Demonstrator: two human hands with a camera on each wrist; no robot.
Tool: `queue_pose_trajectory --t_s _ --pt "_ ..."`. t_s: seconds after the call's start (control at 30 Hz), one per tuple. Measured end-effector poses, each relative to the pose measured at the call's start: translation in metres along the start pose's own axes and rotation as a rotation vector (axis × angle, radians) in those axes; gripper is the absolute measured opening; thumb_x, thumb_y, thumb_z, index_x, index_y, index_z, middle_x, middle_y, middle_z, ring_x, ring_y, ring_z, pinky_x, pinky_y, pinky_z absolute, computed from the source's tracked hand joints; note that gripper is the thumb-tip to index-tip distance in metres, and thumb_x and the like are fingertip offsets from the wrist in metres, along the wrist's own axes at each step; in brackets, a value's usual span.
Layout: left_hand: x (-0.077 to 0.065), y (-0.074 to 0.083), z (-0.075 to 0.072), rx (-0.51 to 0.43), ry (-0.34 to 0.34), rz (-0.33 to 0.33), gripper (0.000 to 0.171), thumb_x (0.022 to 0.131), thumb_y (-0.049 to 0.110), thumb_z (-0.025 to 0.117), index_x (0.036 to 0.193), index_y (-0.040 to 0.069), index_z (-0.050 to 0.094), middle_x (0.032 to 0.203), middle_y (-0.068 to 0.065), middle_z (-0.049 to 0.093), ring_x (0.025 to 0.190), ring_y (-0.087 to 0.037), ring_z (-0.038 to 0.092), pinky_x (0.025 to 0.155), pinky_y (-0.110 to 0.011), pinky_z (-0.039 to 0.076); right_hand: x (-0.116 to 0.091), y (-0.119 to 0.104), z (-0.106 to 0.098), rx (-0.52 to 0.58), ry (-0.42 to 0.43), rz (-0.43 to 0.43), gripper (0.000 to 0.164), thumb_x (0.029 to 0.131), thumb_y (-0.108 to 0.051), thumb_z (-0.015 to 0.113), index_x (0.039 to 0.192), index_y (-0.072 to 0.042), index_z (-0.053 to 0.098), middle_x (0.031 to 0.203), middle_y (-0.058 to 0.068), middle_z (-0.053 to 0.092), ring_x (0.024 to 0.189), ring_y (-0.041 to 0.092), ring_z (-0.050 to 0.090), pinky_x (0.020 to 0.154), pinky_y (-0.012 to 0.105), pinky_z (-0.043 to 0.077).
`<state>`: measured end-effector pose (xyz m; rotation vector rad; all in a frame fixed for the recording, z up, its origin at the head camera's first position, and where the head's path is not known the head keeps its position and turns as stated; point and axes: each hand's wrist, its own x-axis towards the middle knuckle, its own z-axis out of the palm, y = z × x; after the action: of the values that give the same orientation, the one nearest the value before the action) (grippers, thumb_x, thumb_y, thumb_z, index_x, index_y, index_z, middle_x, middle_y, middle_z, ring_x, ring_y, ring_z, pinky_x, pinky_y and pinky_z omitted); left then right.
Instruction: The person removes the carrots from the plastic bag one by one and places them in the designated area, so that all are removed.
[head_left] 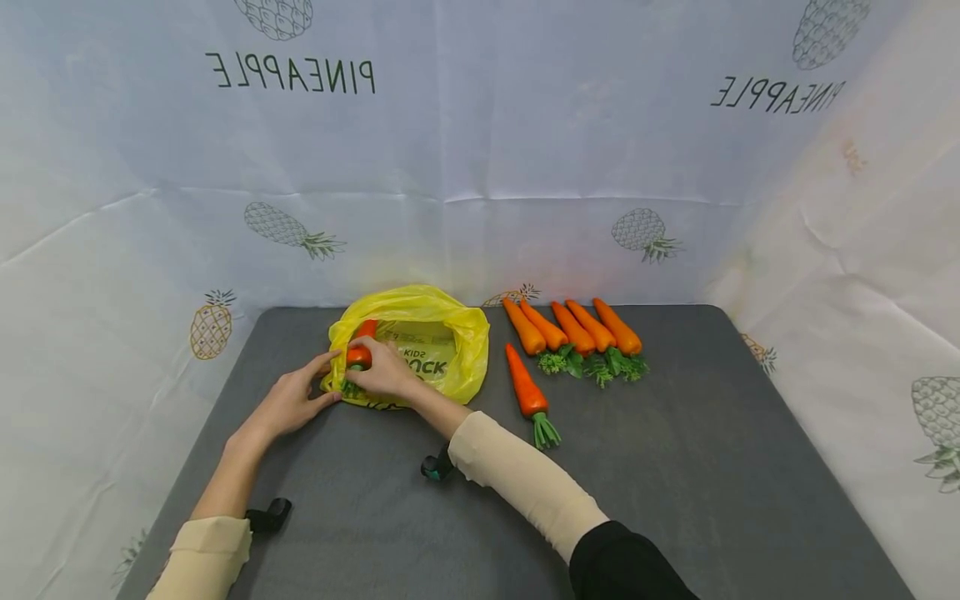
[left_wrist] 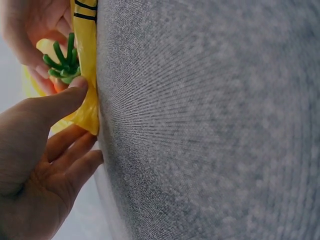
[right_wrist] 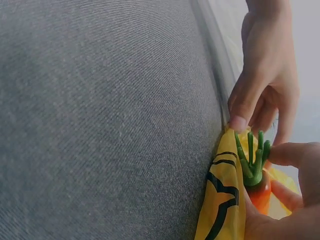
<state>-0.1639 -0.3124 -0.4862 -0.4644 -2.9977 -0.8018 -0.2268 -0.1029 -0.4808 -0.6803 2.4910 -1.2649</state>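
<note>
A yellow plastic bag lies on the table at the back left, its mouth spread wide and dark lettering showing inside. Its left edge is pinched by my left hand, thumb on one side of the plastic and fingers on the other in the left wrist view. Inside the bag, at its left side, my right hand grips an orange carrot near the top end. The carrot's green stalks point toward the near rim, between the two hands in the right wrist view. Its tip points to the back.
To the right of the bag lies a single carrot with green stalks. Behind it, several carrots with leafy tops lie in a row at the back edge. A pineapple-print cloth hangs behind the dark grey table.
</note>
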Motion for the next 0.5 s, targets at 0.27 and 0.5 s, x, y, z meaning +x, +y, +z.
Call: queue_pose_trajectory --t_s 0.27,0.5 --pt "-0.0002 0.0001 -0.0002 0.001 0.002 0.005 0.074 0.101 0.015 0.079 0.164 0.003 0.042 0.144 -0.033 0.067 0.131 -0.053 0.067 0.100 -0.069 0.056 -0.0018 0.0020 -0.0027 0.087 -0.015 0.027 0.048 0.101 -0.026 0.074 0.148 -0.021 0.063 0.130 0.013 0.066 0.098 0.013 0.056 0.072 0.022 0.050" --pt "0.0003 0.0013 -0.0010 -0.001 -0.004 0.004 0.074 0.102 0.015 0.078 0.164 0.004 0.041 0.144 -0.033 0.066 0.130 -0.053 0.067 0.103 -0.070 0.054 -0.0006 0.0032 -0.0074 0.095 -0.035 0.019 0.045 0.102 -0.021 0.072 0.146 -0.015 0.064 0.131 0.015 0.069 0.096 0.012 0.059 0.074 0.020 0.049"
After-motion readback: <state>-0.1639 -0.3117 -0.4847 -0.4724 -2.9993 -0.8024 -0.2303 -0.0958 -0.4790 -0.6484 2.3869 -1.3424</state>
